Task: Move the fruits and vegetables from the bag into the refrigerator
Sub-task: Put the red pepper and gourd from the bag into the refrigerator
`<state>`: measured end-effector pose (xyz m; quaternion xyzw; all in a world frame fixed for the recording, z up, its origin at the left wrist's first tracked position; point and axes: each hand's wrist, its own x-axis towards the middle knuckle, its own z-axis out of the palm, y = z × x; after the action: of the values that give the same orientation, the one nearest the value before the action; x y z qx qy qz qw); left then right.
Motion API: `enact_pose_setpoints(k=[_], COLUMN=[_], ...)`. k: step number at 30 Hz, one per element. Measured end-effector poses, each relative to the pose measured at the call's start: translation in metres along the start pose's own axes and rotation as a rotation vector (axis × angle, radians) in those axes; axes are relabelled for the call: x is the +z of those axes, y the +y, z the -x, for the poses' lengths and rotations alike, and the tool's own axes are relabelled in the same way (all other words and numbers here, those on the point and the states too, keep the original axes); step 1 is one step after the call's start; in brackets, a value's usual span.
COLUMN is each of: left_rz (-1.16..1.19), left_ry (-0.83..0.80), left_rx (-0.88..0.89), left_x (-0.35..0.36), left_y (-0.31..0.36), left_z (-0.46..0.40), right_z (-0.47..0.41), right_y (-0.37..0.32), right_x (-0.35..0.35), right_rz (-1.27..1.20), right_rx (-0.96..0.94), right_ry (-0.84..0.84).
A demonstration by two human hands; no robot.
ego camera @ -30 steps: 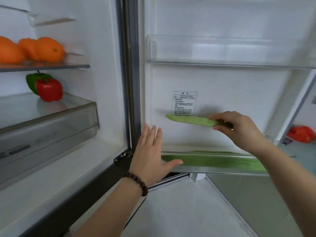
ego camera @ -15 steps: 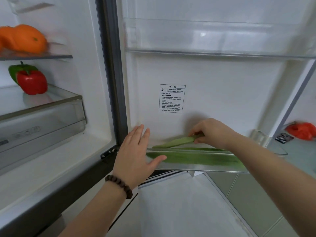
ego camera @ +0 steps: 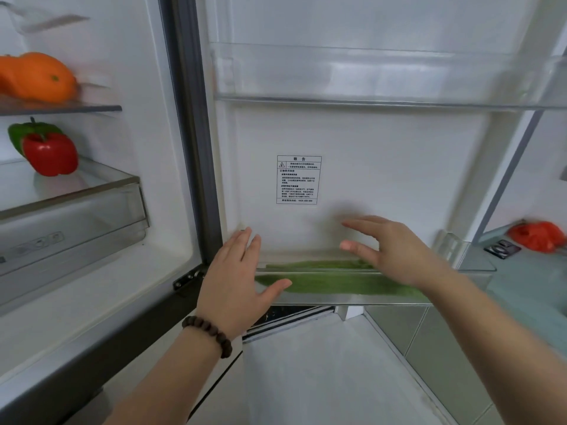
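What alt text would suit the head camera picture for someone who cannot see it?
Two open hands, the left hand and the right hand, hover at a fridge door bin holding long green vegetables. Inside, oranges sit on a shelf above a red pepper and a green pepper.

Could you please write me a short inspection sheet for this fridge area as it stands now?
Surface: lower door shelf, clear plastic, holds the long green vegetables lying flat along it.
Job's things: oranges on the upper glass shelf; red pepper in front of green pepper on the drawer lid; red bag on the counter at right.
Clutter: small dark item beside the bag, too blurred to name.
Grips: left hand open, thumb against the door shelf front; right hand open above the shelf, holding nothing.
Cables: nothing seen.
Surroundings: upper door shelf shows nothing inside; warning label on the door.
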<state>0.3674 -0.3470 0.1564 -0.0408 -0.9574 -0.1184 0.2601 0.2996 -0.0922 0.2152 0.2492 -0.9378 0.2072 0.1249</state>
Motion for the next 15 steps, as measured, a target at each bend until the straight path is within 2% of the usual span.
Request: enact_pose_setpoints(k=[3,11,15], left_rz=[-0.022,-0.143,-0.129], left_ry=[-0.014,-0.024,0.003], left_rx=[-0.016,-0.049,-0.153], left_x=[0.0,0.001,0.003], left_y=[0.003,0.011,0.022], left_z=[0.0,-0.001,0.01], right_z=[0.025,0.068,0.068], right_y=[-0.003,0.02,0.023], right_x=[0.005,0.043,0.051], right_rz=[0.067,0.259,0.225], right_rx=[-0.013,-0.128,-0.146], right_ry=[0.111,0.258,0.342])
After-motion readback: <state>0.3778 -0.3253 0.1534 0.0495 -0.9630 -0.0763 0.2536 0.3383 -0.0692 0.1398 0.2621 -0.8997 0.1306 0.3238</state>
